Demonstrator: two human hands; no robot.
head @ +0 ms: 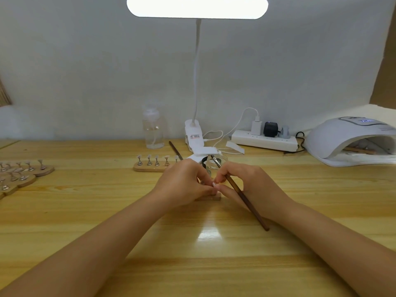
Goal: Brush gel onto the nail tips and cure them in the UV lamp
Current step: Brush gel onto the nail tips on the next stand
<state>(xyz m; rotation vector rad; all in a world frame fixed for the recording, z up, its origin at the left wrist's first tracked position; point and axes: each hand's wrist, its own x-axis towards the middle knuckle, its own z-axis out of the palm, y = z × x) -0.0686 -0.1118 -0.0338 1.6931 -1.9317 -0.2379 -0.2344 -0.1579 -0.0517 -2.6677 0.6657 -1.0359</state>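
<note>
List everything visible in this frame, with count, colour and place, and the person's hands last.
Table: one, light wood, fills the foreground.
Desk lamp: one, white, lit, clipped at back centre.
Bottle: one, clear, left of the lamp's clip.
Power strip: one, white, plugs in it, back right.
UV lamp: one, white, far right; something wooden lies inside.
Nail tip stand: one, wooden, tips upright, behind the left hand.
More stands: several, wooden, far left; count unclear.
Spare brush: one, dark, by the clip.
Glass jar: one, clear, behind the hands.
Wooden block: one, under the hands.
Brush: one, brown, in the right hand.
Left hand: pinches at the block's top.
Right hand: holds the brush.
</note>
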